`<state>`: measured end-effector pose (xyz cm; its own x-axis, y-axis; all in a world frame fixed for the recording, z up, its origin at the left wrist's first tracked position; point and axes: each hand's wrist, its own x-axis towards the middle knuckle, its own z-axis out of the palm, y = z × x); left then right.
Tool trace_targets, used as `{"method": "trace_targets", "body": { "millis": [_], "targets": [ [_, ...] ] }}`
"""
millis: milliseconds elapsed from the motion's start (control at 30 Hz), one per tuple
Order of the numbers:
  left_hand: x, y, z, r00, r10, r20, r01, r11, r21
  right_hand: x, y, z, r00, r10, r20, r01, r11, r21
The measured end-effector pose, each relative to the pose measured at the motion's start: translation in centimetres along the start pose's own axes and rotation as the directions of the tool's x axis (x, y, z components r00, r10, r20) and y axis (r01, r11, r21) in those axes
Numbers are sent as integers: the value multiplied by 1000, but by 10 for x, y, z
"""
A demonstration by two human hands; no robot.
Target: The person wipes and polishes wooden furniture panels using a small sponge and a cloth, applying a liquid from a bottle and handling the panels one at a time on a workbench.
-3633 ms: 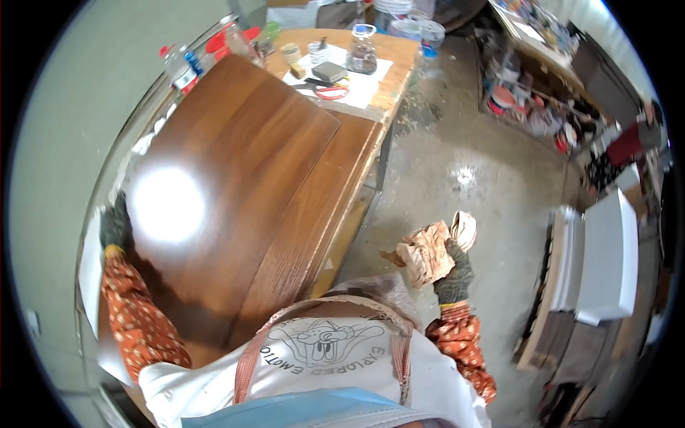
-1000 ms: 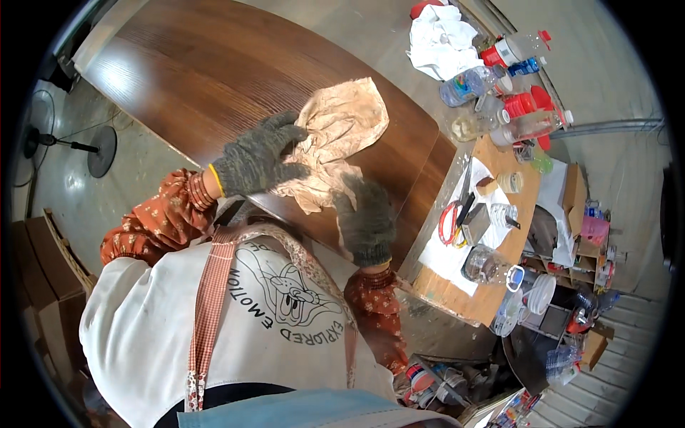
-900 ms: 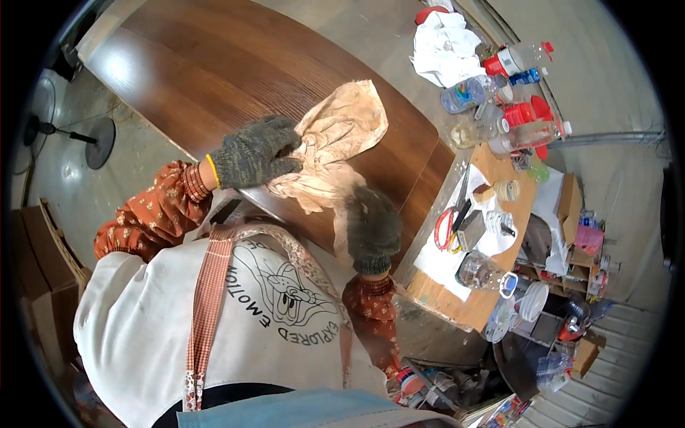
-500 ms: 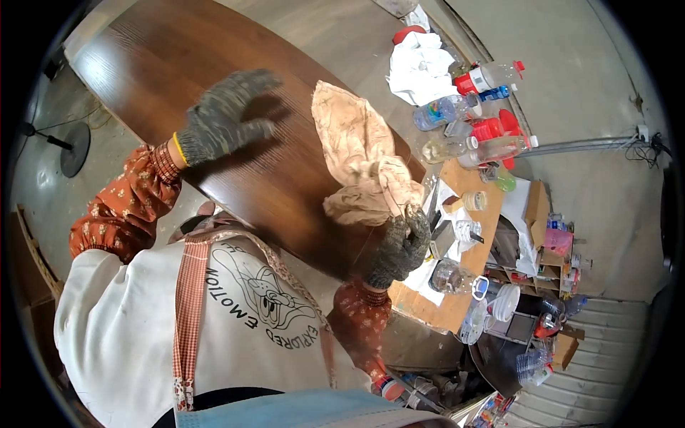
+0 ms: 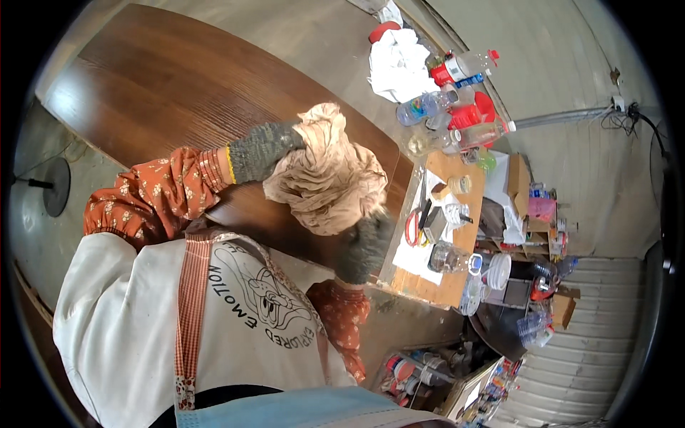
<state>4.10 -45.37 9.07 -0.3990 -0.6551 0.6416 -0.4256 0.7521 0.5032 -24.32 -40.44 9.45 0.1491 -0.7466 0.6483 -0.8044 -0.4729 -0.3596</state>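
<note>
A crumpled pinkish-beige cloth (image 5: 325, 178) is bunched between my two hands over the dark brown wooden tabletop (image 5: 185, 85). My left hand (image 5: 265, 151), in a dark camouflage knit glove with a yellow cuff edge, grips the cloth's upper left side, its fingertips hidden by the folds. At the cloth's lower right edge, my right hand (image 5: 362, 246) is closed on it in a similar dark glove, somewhat blurred by motion. Wood-grain streaks and a bright sheen show on the tabletop's far left.
On the right, a small wooden table (image 5: 446, 171) holds jars, red-handled scissors (image 5: 412, 227) and a plastic bottle (image 5: 446, 258). Several bottles and a white cloth (image 5: 399, 65) lie beyond it. A round black stand base (image 5: 57, 187) is on the floor at left.
My left hand has moved right from over the bare tabletop onto the cloth. The cloth, spread and hanging from my right hand before, is now bunched up. My right hand has shifted left.
</note>
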Motion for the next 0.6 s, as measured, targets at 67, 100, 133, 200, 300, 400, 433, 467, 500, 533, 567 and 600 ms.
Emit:
{"method": "trace_targets", "body": {
  "millis": [67,100,133,200,300,400,433,467,500,533,567,600],
  "targets": [
    [-7,-10,0,993,-93,-70,93,996,-6,12,-22,6,998,18,-60,-8,988,156],
    [-10,-16,2,992,-116,-42,114,992,-47,15,-31,5,997,28,-77,-12,979,202],
    [-7,-18,-4,994,-102,-34,100,994,-50,21,-35,6,991,63,-119,-38,979,199],
    [-4,-16,-16,989,-88,-117,104,985,139,33,-45,6,981,106,-165,-73,978,194],
    [-3,-5,-32,992,35,-121,0,961,278,36,-58,-1,780,578,241,-348,80,934],
    [-15,-19,-37,991,121,-61,-91,929,358,45,-77,30,936,333,113,-308,624,718],
    [-16,-18,-38,995,65,-74,-41,955,293,44,-82,39,963,255,83,-246,720,649],
    [-17,-16,-43,997,11,-79,7,973,230,44,-94,47,928,306,214,-361,588,724],
    [-19,-18,-53,997,71,-34,-59,956,288,44,-104,55,882,326,341,-459,433,775],
    [-24,-22,-60,998,49,-49,-33,959,282,43,-107,62,882,360,303,-442,411,797],
    [-36,-37,-70,993,65,96,-91,949,302,41,-110,68,919,277,279,-374,398,838],
    [-40,-40,-78,991,51,124,-84,957,277,44,-117,73,944,256,207,-301,414,859]
  ]
}}
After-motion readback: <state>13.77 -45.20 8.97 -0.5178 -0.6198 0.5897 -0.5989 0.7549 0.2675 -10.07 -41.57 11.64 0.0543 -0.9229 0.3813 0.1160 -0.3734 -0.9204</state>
